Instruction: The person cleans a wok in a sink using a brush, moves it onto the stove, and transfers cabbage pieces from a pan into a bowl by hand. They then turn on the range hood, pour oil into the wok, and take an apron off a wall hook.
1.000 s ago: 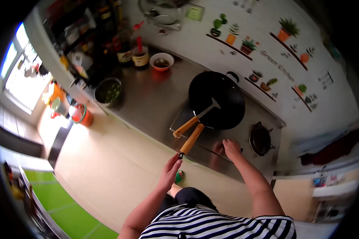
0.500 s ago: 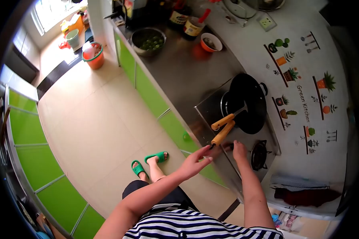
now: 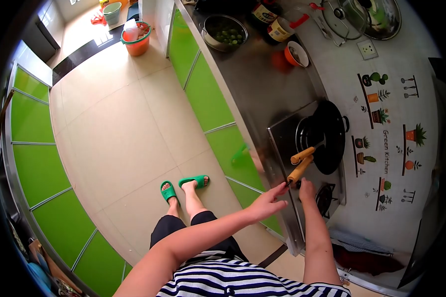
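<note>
Wok (image 3: 328,137) right here over the steel hob, dark and wide, its wooden handle (image 3: 300,170) reaching out towards the person! A spatula (image 3: 303,155) leans inside it, metal end in the wok, wooden grip out over the rim beside that handle.

And the left hand (image 3: 268,204) is right at the end of the wok's handle, fingers loosely open, not wrapped round it; whether the fingertips touch, I can't tell. Over to the right hand (image 3: 307,190), low at the hob on the near side of the wok, just beyond the handle's tip; its fingers are partly hidden, so open or closed, no telling.

Near the wok, past that right hand, sits a second burner (image 3: 324,199). Well up the counter from the wok, a red bowl (image 3: 296,53) with a white inside, then two labelled bottles (image 3: 278,30), and farther off from the wok a metal bowl (image 3: 224,33) of green pieces. Wall stickers (image 3: 385,148) reading "Green Kitchen" run alongside the wok.
</note>
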### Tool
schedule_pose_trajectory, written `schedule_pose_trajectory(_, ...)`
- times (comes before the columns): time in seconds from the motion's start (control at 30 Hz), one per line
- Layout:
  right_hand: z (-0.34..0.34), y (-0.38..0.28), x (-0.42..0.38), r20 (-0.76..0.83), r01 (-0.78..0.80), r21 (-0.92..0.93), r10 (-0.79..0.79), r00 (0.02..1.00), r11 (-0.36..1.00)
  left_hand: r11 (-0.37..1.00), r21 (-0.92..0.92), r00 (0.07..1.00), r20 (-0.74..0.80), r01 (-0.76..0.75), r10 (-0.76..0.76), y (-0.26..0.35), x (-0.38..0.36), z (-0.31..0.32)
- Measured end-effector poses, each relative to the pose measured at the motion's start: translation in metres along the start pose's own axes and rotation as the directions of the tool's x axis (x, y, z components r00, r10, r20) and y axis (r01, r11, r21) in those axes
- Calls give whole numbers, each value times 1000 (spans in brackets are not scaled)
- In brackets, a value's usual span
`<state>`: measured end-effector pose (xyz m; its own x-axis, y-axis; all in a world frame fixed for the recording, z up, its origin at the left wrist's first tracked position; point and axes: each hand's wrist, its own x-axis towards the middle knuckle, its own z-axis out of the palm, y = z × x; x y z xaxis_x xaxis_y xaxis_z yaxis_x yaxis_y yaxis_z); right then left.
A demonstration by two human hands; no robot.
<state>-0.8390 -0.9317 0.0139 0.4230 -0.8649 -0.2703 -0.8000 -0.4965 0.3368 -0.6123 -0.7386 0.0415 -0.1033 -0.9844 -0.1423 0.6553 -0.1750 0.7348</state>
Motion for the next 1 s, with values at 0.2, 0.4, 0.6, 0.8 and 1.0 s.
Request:
schedule_pose_trajectory(0.2, -5, -6, 0, 53, -86, -26, 87, 995, 996, 998, 64, 1000, -22, -3, 5, -6, -14, -3)
schedule_pose_trajectory(0.4, -1, -4, 1, 73, -54, -62, 58, 996, 997, 992, -81, 995, 2, 95, -95, -2, -37, -25)
schedule_pose_trajectory(0.6, 8, 6, 3, 70, -66, -86, 72, 995, 994, 981, -67, 900, -389, 184, -196, -13, -95, -86)
schedule_pose_trajectory(0.8, -24, -6, -9, 120, -98, -106, 110, 987, 990, 985, -155, 777, -611, 72, -153, -5, -146, -125)
schedule_pose_trajectory(1.0, -9, 8, -10, 22, 7, -173, -3, 1000, 985, 982, -189, 721, -679, 15, -142, 6, -165, -126)
